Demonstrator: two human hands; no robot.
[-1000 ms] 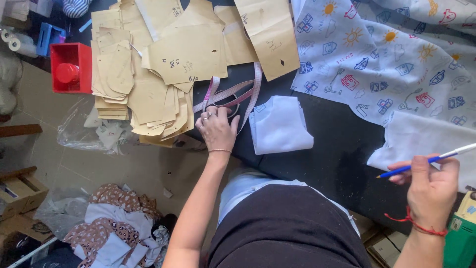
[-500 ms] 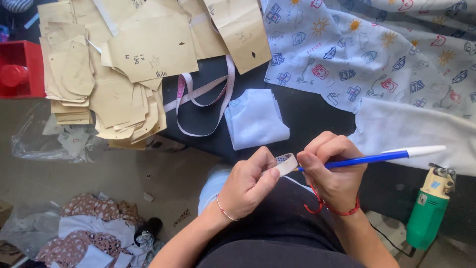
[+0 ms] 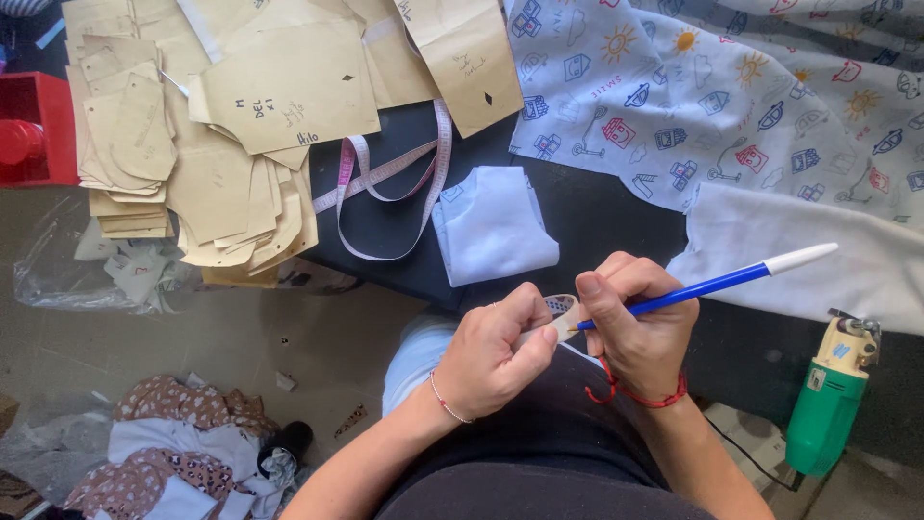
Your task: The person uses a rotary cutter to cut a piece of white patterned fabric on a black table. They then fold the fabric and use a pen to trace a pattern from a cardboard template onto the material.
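Left hand [image 3: 496, 356] and right hand [image 3: 630, 323] curled, fingertips meeting.

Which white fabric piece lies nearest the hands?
The small folded white piece by the measuring tape, just above the left hand; the larger white piece lies farther right.

The left hand [image 3: 496, 351] pinched a small printed fabric strip [image 3: 561, 308]. The right hand [image 3: 635, 323] gripped a blue pen [image 3: 707, 285], its tip touching the strip, above the dark table [image 3: 385, 226].

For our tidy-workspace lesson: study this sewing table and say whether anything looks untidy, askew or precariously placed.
The tan paper pattern pieces lie in a loose, fanned heap that overhangs the dark table edge. The pink measuring tape sprawls in loops. Fabric scraps lie on the floor.
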